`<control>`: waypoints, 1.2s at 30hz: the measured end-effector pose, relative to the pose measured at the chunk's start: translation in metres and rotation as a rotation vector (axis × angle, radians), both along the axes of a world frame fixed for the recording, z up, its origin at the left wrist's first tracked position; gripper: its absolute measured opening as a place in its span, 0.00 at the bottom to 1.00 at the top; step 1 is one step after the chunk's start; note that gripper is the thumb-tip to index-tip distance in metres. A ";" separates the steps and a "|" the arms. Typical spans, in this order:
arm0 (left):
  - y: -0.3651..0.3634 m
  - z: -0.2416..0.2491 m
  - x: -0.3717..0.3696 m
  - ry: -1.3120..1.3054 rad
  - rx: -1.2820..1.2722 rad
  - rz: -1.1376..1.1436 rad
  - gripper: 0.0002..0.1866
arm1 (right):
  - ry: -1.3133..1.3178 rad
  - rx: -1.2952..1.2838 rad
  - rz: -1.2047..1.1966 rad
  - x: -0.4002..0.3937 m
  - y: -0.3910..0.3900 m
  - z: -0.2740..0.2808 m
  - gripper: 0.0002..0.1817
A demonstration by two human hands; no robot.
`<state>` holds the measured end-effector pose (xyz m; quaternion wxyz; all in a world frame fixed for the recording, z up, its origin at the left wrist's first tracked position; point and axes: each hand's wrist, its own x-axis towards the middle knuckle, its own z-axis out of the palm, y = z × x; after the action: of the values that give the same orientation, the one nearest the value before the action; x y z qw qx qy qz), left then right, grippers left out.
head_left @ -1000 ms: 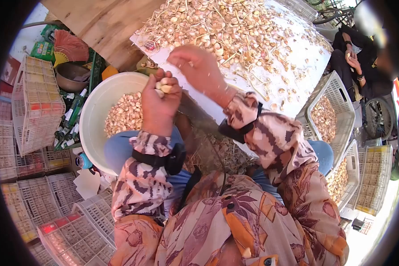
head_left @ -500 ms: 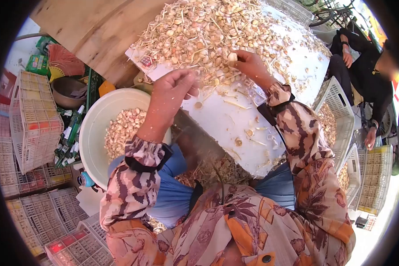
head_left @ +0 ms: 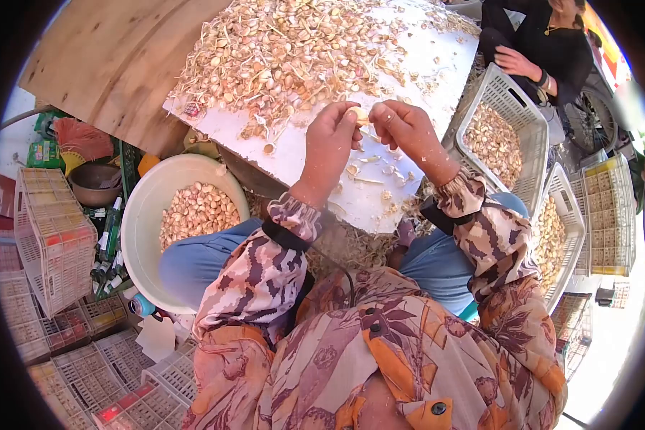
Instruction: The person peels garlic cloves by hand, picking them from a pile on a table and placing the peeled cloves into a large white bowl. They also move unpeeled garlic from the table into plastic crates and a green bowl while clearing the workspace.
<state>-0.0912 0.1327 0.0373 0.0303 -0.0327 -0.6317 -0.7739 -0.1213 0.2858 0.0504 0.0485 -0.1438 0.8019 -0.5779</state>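
Note:
Over the white board (head_left: 448,68), my left hand (head_left: 331,143) pinches a pale garlic clove (head_left: 360,115) between thumb and fingers. Close beside it on the right, my right hand (head_left: 406,136) has its fingers pressed together at the clove's edge; whether it grips a bit of skin is too small to tell. A large pile of garlic cloves (head_left: 265,57) with dry stalks covers much of the board beyond my hands. Loose skins and scraps lie just below my fingers.
At the left stands a pale tub (head_left: 137,215) with cloves. Crates of cloves (head_left: 534,118) are at the right, near a seated person in black (head_left: 552,54). Stacked crates (head_left: 54,265) and green bottles (head_left: 111,233) fill the far left. A wooden board (head_left: 115,57) lies upper left.
My hands have come together, the right one bringing its clove to the left, which now holds a clove. The view has shifted, so the board and the person appear higher and elsewhere.

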 end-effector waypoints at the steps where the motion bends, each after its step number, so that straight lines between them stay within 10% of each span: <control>1: 0.004 0.000 0.004 0.032 -0.057 0.075 0.12 | 0.118 0.129 0.032 0.006 -0.002 -0.002 0.16; 8: 0.003 -0.003 0.025 -0.144 0.246 -0.116 0.11 | 0.264 0.003 0.175 0.012 0.003 -0.021 0.15; 12: 0.006 -0.012 0.021 0.197 -0.177 0.111 0.09 | -0.215 -0.431 0.152 0.008 0.006 -0.025 0.12; 16: 0.011 0.000 0.024 0.389 -0.656 0.237 0.08 | -0.150 -0.372 0.208 0.014 0.008 -0.019 0.13; 32: 0.004 0.004 0.026 0.207 -0.554 0.183 0.13 | -0.158 -0.523 0.176 0.016 0.012 -0.013 0.11; 36: 0.008 0.064 0.057 0.623 -0.639 0.206 0.13 | -0.090 -0.760 0.361 0.042 0.014 0.027 0.10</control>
<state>-0.0343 0.1403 0.1012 0.2840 -0.2085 -0.7994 -0.4866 -0.0794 0.2998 0.0779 0.1274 -0.2644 0.4909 -0.8203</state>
